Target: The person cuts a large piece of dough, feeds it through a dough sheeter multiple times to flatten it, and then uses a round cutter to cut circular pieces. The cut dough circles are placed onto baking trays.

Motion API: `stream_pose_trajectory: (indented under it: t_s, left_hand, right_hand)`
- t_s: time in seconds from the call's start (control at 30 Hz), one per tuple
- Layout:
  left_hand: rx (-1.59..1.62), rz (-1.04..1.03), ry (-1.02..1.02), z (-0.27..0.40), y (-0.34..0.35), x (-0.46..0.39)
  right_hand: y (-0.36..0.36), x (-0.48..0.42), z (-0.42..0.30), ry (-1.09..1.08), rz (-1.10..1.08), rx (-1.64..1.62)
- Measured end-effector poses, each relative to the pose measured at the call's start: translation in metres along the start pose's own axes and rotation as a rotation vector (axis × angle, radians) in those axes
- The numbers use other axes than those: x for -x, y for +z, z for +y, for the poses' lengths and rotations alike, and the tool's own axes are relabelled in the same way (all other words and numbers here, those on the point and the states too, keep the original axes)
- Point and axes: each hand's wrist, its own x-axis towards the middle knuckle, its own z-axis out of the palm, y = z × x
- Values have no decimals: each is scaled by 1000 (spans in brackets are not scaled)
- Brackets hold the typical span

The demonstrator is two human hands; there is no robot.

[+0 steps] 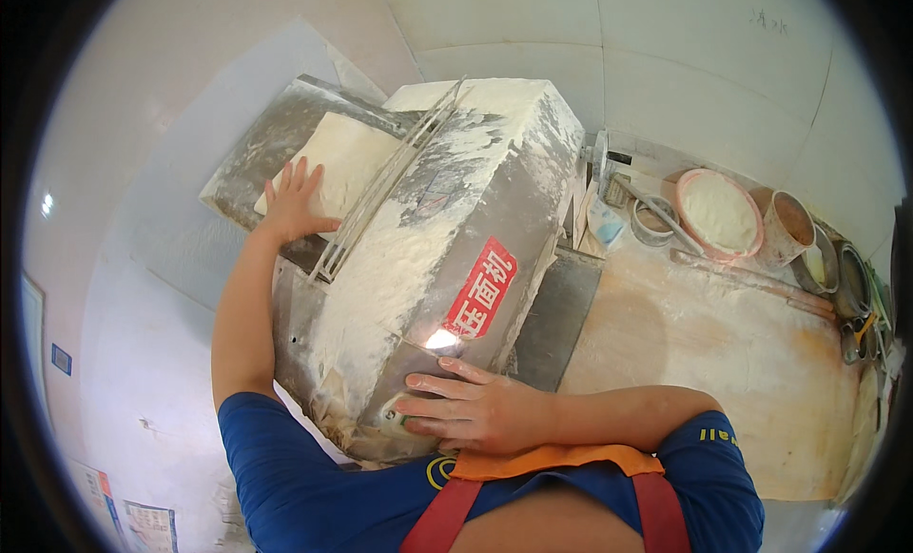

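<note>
A flour-dusted metal dough sheeter (417, 260) stands before me, with a red label (481, 288) bearing writing on its sloped side. On its metal feed tray (246, 175), at the far left, lies a thick pale slab of dough (356, 157). My left hand (294, 203) is spread flat over the dough's near corner, its thumb pointing at the metal guard bars (389, 189). The slab's right edge reaches those bars. My right hand (478, 405) rests palm down on the sheeter's near end, its fingers partly covering a small switch with a green part (399, 416).
A floured wooden worktop (685, 339) spans the right side. Along its back stand a pink-rimmed bowl of white flour or dough (719, 214), a tall container (788, 228), a round tin (653, 221) and wooden rolling pins (749, 276). A grey metal plate (556, 317) adjoins the sheeter.
</note>
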Motion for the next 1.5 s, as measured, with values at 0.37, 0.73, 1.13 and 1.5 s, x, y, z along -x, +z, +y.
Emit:
stream_pose_trajectory:
  t_s: [0.37,0.73,1.13,1.5]
  left_hand:
    - [-50,-93,16,24,6,15]
    - [-359,-74,343,48,20,10]
    - [340,62,528,45,45,-16]
    - [349,670,150,145,-120,132]
  right_hand:
    - [30,92,173,1232,1095,-431]
    - [159,151,245,1319,1080,-1510]
    - [156,189,237,1710,897,-388]
    - [105,257,182,1718,885,-281]
